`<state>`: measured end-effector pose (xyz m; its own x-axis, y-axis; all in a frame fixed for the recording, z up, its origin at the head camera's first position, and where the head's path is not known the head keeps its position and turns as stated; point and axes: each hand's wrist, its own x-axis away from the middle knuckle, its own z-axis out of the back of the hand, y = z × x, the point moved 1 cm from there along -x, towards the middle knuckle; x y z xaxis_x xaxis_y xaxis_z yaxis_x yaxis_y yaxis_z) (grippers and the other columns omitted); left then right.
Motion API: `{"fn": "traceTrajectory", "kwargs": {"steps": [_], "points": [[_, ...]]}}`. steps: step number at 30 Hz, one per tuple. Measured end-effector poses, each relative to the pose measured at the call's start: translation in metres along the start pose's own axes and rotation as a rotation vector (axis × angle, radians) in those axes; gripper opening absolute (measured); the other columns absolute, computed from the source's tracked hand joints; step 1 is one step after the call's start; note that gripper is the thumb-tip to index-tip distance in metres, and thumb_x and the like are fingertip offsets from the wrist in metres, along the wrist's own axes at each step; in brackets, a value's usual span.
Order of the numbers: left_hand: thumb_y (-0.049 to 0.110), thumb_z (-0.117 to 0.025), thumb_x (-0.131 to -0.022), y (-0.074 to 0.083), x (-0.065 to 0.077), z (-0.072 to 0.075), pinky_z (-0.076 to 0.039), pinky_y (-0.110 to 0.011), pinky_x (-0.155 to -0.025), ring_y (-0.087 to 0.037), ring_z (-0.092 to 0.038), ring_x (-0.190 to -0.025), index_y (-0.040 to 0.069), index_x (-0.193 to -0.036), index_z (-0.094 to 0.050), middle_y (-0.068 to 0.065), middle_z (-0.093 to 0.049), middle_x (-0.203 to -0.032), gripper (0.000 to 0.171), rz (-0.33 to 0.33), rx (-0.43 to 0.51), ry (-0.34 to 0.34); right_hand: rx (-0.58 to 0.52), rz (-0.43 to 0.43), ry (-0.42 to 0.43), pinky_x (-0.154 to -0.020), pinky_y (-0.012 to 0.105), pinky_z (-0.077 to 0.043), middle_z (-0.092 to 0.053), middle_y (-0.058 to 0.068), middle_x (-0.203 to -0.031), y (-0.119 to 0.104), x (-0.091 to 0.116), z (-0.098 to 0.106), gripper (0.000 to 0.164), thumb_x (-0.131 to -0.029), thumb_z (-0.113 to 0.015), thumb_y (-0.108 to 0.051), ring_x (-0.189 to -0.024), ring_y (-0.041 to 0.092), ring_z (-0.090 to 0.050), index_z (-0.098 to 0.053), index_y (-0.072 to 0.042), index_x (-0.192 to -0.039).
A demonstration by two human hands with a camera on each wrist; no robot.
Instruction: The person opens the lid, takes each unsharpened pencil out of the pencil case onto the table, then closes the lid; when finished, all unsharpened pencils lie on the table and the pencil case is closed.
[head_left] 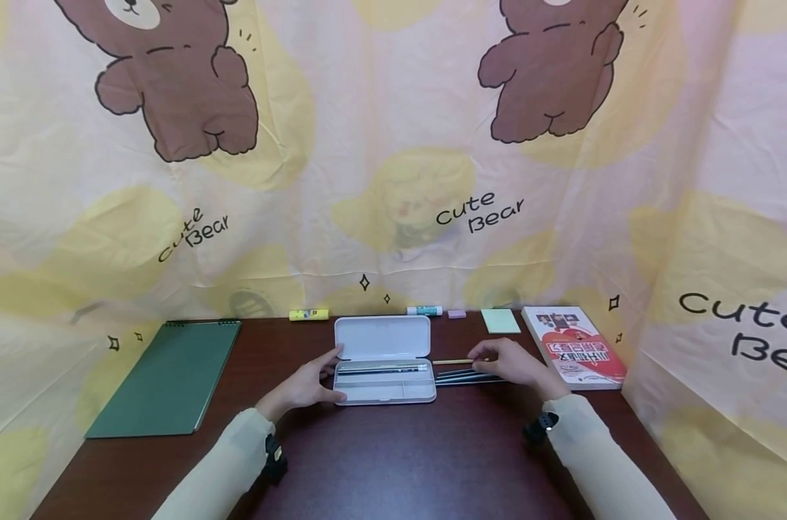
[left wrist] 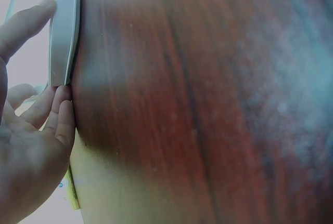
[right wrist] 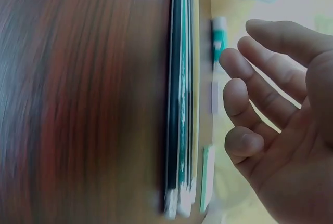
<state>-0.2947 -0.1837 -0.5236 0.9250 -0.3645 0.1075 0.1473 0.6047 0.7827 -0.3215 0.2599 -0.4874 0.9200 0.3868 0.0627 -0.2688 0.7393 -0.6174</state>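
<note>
A white pencil case lies with its lid raised at the back; a few slim pencils rest in its rear compartment. My left hand holds its left end, thumb at the front corner and the other fingers along the side, as the left wrist view shows on the case wall. My right hand hovers over several dark pencils and a yellow pencil right of the case. In the right wrist view its loosely bent fingers hold nothing, apart from the pencils.
A green spiral notebook lies at the left, and a red-and-white book at the right. Along the back stand a yellow tube, a teal-and-white tube, a purple block and pale green sticky notes. Patterned cloth hangs behind.
</note>
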Motion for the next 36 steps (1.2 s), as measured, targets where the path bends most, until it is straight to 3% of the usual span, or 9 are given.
{"fn": "traceTrajectory", "kwargs": {"steps": [7, 18, 25, 36], "points": [[0.029, -0.089, -0.074, 0.002, 0.000, 0.000, -0.043, -0.049, -0.113, -0.025, -0.053, -0.129, 0.024, -0.159, -0.025, -0.008, -0.054, -0.142, 0.106, 0.008, -0.001, 0.002, -0.009, 0.014, -0.014, -0.089, 0.038, -0.052, -0.072, -0.008, -0.102, -0.026, -0.015, -0.019, 0.021, -0.093, -0.071, -0.026, -0.094, 0.014, -0.060, -0.074, -0.017, -0.113], [0.031, -0.089, -0.074, -0.002, 0.000, 0.000, -0.043, -0.050, -0.112, -0.025, -0.052, -0.131, 0.027, -0.159, -0.025, -0.008, -0.051, -0.145, 0.107, 0.007, 0.005, -0.004, 0.016, 0.178, -0.105, -0.094, 0.043, -0.055, -0.074, -0.004, -0.107, -0.061, -0.037, -0.054, 0.020, -0.094, -0.070, -0.019, -0.096, 0.014, -0.062, -0.074, -0.014, -0.112], [0.032, -0.088, -0.075, -0.002, 0.000, 0.000, -0.042, -0.051, -0.112, -0.027, -0.051, -0.132, 0.028, -0.160, -0.024, -0.008, -0.049, -0.148, 0.106, 0.002, -0.002, -0.012, 0.058, 0.155, -0.192, -0.086, 0.035, -0.053, -0.072, -0.008, -0.100, -0.071, -0.043, -0.065, 0.018, -0.093, -0.070, -0.021, -0.088, 0.012, -0.059, -0.075, -0.018, -0.110], [0.032, -0.088, -0.076, -0.003, -0.001, 0.000, -0.042, -0.050, -0.112, -0.026, -0.051, -0.131, 0.026, -0.160, -0.024, -0.008, -0.050, -0.147, 0.106, 0.000, -0.004, -0.011, 0.128, 0.137, -0.233, -0.082, 0.032, -0.051, -0.072, -0.008, -0.098, -0.077, -0.046, -0.071, 0.017, -0.092, -0.072, -0.025, -0.085, 0.011, -0.057, -0.078, -0.019, -0.106]]}}
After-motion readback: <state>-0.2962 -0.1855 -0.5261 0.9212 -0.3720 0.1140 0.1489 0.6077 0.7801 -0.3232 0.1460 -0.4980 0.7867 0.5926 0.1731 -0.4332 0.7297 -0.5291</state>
